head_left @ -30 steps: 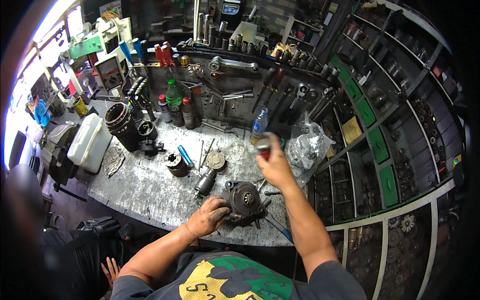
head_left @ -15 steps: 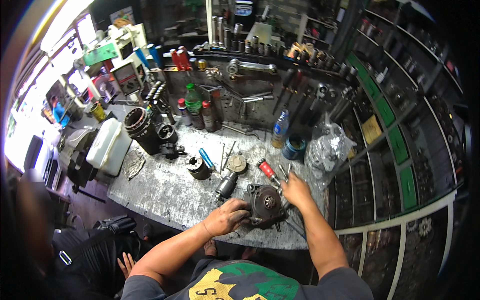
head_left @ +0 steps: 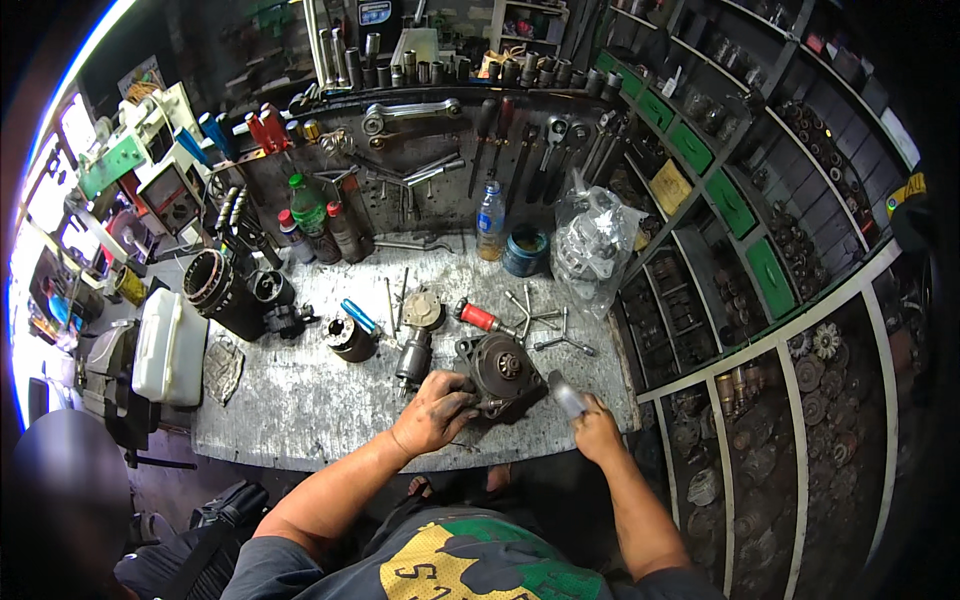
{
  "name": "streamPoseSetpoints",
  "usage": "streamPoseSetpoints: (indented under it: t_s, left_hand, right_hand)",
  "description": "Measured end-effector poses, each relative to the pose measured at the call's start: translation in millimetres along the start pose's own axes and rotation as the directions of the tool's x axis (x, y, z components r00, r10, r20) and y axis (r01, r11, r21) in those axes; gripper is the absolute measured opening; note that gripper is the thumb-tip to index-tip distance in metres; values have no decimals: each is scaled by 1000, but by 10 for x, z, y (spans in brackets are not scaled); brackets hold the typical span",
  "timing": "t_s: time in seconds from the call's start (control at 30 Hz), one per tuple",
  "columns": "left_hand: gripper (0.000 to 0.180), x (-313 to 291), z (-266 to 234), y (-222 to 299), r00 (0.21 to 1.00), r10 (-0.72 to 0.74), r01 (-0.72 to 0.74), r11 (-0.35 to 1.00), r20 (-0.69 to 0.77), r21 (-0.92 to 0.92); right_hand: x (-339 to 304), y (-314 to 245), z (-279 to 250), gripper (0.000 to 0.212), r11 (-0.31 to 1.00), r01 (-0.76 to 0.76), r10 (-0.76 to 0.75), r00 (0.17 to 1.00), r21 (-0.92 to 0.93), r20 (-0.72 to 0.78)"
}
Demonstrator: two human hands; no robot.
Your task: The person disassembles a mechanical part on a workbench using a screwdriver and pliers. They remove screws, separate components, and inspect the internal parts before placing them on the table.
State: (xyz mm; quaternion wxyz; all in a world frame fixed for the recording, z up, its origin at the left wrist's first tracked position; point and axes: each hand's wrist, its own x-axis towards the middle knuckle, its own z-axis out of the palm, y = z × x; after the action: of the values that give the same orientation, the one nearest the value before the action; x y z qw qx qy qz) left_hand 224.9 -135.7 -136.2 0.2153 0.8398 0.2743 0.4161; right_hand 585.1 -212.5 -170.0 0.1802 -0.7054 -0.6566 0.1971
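A round dark metal housing with a small toothed gear in its middle, like a starter motor's gear housing, sits near the front of the bench. My left hand is closed on its left edge, fingers curled. To its right, my right hand grips a grey bar-like metal tool, smeared by motion; its kind is unclear. The tool's upper end is close to the housing's right side. Behind the housing lie a red-handled tool and two three-armed wrenches. A cylindrical motor part lies to the left.
The worn metal-topped bench holds a dark cylinder, a ring-shaped part, a plastic bottle, a blue can and a bag of parts. A white case stands left. Parts shelves line the right. Another person is at lower left.
My right hand has left the wrenches and come nearer, now holding the grey tool. The wrenches lie spread on the bench. My left hand stays on the housing. The view has shifted right.
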Motion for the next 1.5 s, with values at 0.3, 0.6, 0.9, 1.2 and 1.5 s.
streamPoseSetpoints:
  t_s: [0.3, 0.6, 0.9, 1.2, 1.5]
  left_hand:
    - [32, -19, 11, 33, 999, -28, 28, 999, 17, 40]
    - [30, -6, -17, 58, 999, -43, 42, 999, 27, 25]
    - [31, -15, -10, 47, 997, -54, 51, 998, 59, 48]
    - [33, -17, -37, 8, 998, -14, 12, 1000, 56, 28]
    - [33, -32, -20, 2, 997, -28, 24, 998, 67, 54]
  right_hand:
    - [-455, -1489, -960, 30, 919, 242, -181, 960, 310, -213]
    - [-460, -1747, -1461, 28, 790, -94, 331, 898, 606, -292]
    - [-392, -1660, -946, 28, 930, 165, -148, 986, 327, -78]
    - [-452, -1747, -893, 30, 934, 129, -114, 991, 335, -63]
    - [-560, -1793, -1284, 48, 617, 193, 278, 854, 763, -441]
